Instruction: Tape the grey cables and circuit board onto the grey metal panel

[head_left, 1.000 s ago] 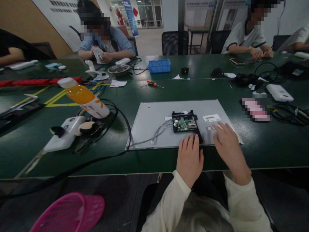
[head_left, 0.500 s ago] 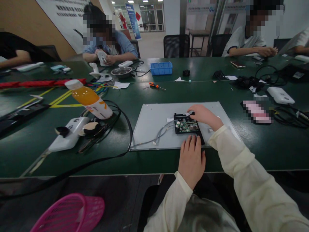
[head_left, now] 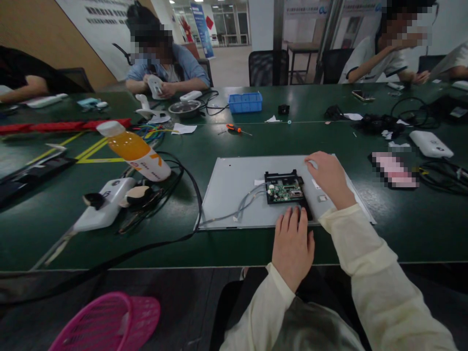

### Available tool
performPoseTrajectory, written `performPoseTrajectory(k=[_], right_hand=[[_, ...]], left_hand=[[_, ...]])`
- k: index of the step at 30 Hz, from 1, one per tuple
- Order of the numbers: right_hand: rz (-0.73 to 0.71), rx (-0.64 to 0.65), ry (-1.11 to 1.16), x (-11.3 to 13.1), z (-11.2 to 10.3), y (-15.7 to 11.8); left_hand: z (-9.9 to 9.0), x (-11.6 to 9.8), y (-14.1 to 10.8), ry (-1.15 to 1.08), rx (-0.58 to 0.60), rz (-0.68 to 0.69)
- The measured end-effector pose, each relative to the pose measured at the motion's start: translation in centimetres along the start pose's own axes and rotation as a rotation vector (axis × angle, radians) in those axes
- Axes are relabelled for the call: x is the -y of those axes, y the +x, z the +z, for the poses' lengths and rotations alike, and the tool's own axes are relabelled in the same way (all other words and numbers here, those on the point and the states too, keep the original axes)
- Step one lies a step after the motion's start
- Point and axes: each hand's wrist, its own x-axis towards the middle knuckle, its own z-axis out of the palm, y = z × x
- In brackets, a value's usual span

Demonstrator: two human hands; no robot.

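A flat grey-white panel [head_left: 234, 175] lies on the green table. On it sits a black frame around a green circuit board [head_left: 288, 191], with grey cables [head_left: 244, 204] leading off to the left. My left hand [head_left: 293, 241] rests at the panel's near edge beside the black frame's lower part, its fingers laid out flat. To the right of the board, my right hand [head_left: 329, 178] hovers over or touches the panel's far right part. Its fingers are bent together, and whatever may be between the fingertips is too small to make out.
An orange drink bottle [head_left: 135, 152] leans at the left by a white device [head_left: 106, 202]. Beyond the panel are an orange screwdriver [head_left: 234, 128] and a blue basket [head_left: 245, 103]. A phone [head_left: 394, 169] lies right. People sit across the table.
My right hand has moved right, off the black frame's top corner, leaving that corner uncovered. My left hand stays almost where it was. A person at the far right has raised a hand towards the head.
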Motion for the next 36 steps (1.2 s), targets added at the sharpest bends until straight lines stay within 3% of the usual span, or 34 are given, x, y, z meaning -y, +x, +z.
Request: performPoseTrajectory(k=[3,8,11,14,20,23,29,36], right_hand=[[0.070,-0.065,-0.086,-1.7,-1.4,-2.1],[0.093,0.112,-0.125,-3.9,-0.8,-5.3],[0.082,0.098,-0.062,-3.4,-0.5,-5.5],[0.001,0.081,0.025,-0.6,-0.7,-4.4],[-0.269,0.315,0.088,8.6,-0.1,-0.6],[-0.275,0.429,-0.019,11.7,1.1,0.9],[-0.212,0.472,-0.092,13.9,3.5,2.2],[-0.170,0.480,-0.126,14.5,4.3,2.8]], left_hand=[[0.0,0.0,-0.1,0.001,-0.007,0.005],[0.1,0.1,-0.1,0.002,-0.017,0.008],[0.1,0.1,-0.1,0.000,-0.018,0.013],[0.1,0.1,0.0,-0.002,-0.020,0.015],[-0.2,0.0,0.0,-0.034,-0.005,0.016],[-0.2,0.2,-0.1,-0.044,0.002,0.032],[0.0,0.4,-0.1,-0.085,0.005,0.073],[0.2,0.5,0.0,-0.117,-0.064,0.100]])
